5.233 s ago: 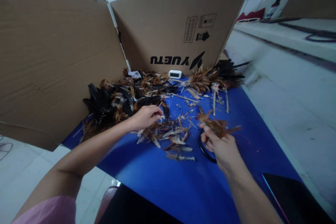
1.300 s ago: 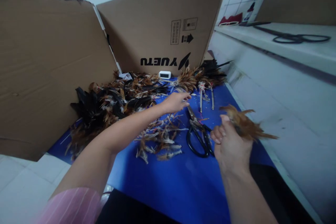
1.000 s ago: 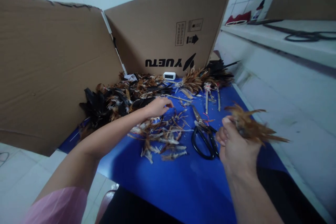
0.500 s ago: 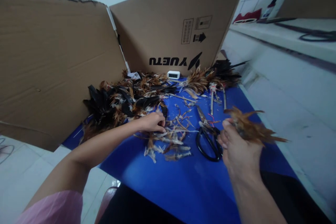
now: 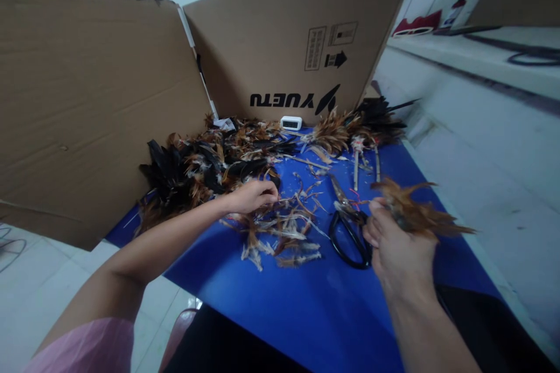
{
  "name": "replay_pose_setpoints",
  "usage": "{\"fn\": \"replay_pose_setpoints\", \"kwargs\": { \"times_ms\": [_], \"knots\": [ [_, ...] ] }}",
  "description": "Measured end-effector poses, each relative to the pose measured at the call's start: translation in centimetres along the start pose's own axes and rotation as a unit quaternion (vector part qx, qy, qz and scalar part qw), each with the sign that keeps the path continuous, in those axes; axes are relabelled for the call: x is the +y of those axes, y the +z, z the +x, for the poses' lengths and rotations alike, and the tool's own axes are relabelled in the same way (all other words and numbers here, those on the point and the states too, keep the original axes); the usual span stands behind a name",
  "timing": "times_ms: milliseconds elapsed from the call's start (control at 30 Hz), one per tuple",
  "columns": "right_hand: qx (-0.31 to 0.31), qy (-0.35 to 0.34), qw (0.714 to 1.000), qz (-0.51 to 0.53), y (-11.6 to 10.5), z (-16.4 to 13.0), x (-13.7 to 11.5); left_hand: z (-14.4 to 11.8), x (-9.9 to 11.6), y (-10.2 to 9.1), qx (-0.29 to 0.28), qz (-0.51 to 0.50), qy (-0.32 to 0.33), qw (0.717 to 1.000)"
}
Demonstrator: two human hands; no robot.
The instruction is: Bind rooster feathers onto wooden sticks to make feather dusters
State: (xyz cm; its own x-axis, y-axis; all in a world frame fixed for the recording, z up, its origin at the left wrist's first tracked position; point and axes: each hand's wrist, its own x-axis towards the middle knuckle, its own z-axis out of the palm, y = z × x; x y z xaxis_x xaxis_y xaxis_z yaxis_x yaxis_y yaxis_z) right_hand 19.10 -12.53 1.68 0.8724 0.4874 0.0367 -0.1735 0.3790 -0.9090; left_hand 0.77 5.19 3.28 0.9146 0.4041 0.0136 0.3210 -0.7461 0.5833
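Observation:
My right hand (image 5: pixel 396 245) is closed around a bunch of brown feathers (image 5: pixel 415 213) that fans out to the right above the blue table (image 5: pixel 315 309). My left hand (image 5: pixel 254 195) reaches into the loose feathers (image 5: pixel 280 230) scattered mid-table, fingers pinched on some of them. Black-handled scissors (image 5: pixel 347 230) lie on the table just left of my right hand. A big pile of black and brown feathers (image 5: pixel 196 166) lies behind my left hand.
Cardboard panels (image 5: pixel 87 93) stand along the left and back of the table. A small white device (image 5: pixel 291 123) sits at the back panel's foot. Feather dusters with sticks (image 5: pixel 359 134) lie at the back right. A white ledge (image 5: pixel 481 145) runs on the right.
My left hand has drawn back from the far middle of the table to the loose feathers and pinched some. My right hand keeps the bunch, nearly still.

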Motion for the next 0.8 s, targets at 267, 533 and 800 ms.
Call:
{"fn": "replay_pose_setpoints", "kwargs": {
  "times_ms": [267,533,800],
  "knots": [
    [-0.003,-0.009,1.0,0.001,0.2,-0.1,0.0,0.2,0.5,0.3,-0.067,-0.024,0.023,0.997],
    [-0.001,-0.004,1.0,-0.012,0.0,-0.1,0.1,2.1,1.5,2.5,-0.038,0.076,0.131,0.988],
    [0.001,0.002,1.0,-0.008,0.0,0.0,0.2,3.8,2.6,4.3,-0.096,0.171,0.13,0.972]
  ]
}}
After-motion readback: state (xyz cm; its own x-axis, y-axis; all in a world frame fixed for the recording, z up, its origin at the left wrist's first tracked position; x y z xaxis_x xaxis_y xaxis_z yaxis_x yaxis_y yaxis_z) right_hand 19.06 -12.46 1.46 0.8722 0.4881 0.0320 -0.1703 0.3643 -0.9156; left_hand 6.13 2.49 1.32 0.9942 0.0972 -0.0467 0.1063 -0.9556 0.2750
